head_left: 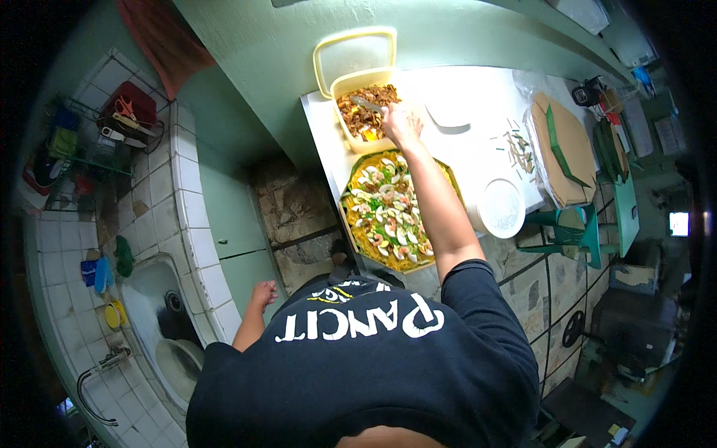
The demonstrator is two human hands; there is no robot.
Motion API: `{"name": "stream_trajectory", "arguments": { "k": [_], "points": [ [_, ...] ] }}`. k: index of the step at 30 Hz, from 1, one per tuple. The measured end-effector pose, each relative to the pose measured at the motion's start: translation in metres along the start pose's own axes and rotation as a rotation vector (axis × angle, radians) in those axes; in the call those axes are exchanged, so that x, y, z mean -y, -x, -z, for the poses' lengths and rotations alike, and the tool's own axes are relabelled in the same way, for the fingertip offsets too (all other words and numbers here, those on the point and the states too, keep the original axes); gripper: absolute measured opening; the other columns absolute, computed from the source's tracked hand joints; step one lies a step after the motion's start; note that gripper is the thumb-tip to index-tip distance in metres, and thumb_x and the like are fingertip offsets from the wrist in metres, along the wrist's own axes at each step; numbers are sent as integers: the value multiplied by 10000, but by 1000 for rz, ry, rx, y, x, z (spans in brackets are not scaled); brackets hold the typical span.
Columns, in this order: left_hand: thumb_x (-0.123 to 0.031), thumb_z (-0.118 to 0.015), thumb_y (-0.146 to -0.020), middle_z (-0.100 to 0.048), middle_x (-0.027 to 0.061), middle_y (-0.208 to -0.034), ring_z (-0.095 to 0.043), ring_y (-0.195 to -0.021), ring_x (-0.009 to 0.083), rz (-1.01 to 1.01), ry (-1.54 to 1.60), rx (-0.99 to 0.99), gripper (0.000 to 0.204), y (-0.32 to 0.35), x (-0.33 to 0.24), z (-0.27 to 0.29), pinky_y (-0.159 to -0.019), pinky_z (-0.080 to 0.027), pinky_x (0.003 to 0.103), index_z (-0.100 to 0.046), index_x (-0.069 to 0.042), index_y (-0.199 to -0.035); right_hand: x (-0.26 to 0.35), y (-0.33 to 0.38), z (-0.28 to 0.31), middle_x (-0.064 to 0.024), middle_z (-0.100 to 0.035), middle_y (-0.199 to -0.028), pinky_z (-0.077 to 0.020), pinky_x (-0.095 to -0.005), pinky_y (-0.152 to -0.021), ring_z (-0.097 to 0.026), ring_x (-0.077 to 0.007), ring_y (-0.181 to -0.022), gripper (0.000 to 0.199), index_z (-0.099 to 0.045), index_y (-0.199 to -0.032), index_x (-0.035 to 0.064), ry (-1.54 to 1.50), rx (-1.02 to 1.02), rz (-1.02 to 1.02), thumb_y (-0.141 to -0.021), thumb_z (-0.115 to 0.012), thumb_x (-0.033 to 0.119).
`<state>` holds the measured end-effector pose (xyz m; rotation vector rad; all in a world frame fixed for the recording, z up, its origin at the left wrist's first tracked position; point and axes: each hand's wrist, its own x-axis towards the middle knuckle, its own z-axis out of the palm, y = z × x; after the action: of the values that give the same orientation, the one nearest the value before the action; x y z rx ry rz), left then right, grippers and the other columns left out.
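Observation:
My right hand [402,124] reaches over a yellow plastic tub [348,133] and is closed round a grey metal utensil [364,102], whose exact kind I cannot make out. The utensil's far end lies over brown shredded topping [358,119] in the tub. Nearer to me, and partly under my right forearm, is an octagonal tray of yellow noodles [366,240] edged with green leaf. Sliced egg, shrimp and chopped greens [385,201] cover the noodles. Down at my left side, away from the table, my left hand [263,293] is loosely curled with nothing seen in it.
The tub's lid [355,56] leans up against the wall. On the white table [478,78] are a white dish [448,113], scattered small sticks [517,149], stacked white round containers [500,209] and brown octagonal trays [560,149] in plastic. A sink [142,287] stands left, a green stool [571,233] right.

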<state>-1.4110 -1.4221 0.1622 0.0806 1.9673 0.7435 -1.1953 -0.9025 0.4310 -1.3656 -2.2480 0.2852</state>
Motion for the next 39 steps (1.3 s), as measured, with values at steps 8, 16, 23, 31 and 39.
{"name": "stream_trajectory", "arguments": {
  "k": [8,16,23,31,39],
  "points": [
    [-285,-530,-935,-614,25,-905,-613,-694,150,-151,-170,39,284,-21,36,14,-522,-467,255,-611,-94,-1129,35,-34,1,-172,-660,-964,-513,-463,-794,-649,-356,-925,204,-691,-917,55,74,86,110,-862,-574,213],
    [-263,-530,-925,-617,14,-887,-600,-648,137,7,-46,39,254,-35,-6,-2,-498,-457,262,-636,-105,-1093,-25,49,83,-153,-650,-717,-502,-424,-664,-662,-318,-696,302,-679,-986,164,-32,-54,82,-964,-436,341],
    [-287,-546,-940,-618,-22,-878,-597,-652,111,-59,-43,81,239,-26,-44,-24,-540,-465,256,-636,-131,-1097,-92,224,130,-129,-612,-777,-463,-335,-628,-600,-236,-680,143,-665,-932,17,-383,-71,49,-909,-581,131],
    [-270,-543,-945,-611,-19,-867,-593,-656,110,-31,-132,88,227,-8,-49,-32,-557,-469,264,-632,-129,-1099,-110,312,108,-118,-592,-779,-460,-361,-612,-604,-286,-690,148,-674,-923,38,-308,16,-78,-903,-583,153],
    [-272,-554,-932,-613,-10,-861,-592,-633,110,-50,-109,91,238,-6,-32,-28,-513,-459,260,-634,-117,-1094,-101,280,135,-136,-608,-787,-472,-358,-636,-612,-279,-702,144,-669,-907,7,-311,-42,-41,-895,-578,118]
  ]
}}
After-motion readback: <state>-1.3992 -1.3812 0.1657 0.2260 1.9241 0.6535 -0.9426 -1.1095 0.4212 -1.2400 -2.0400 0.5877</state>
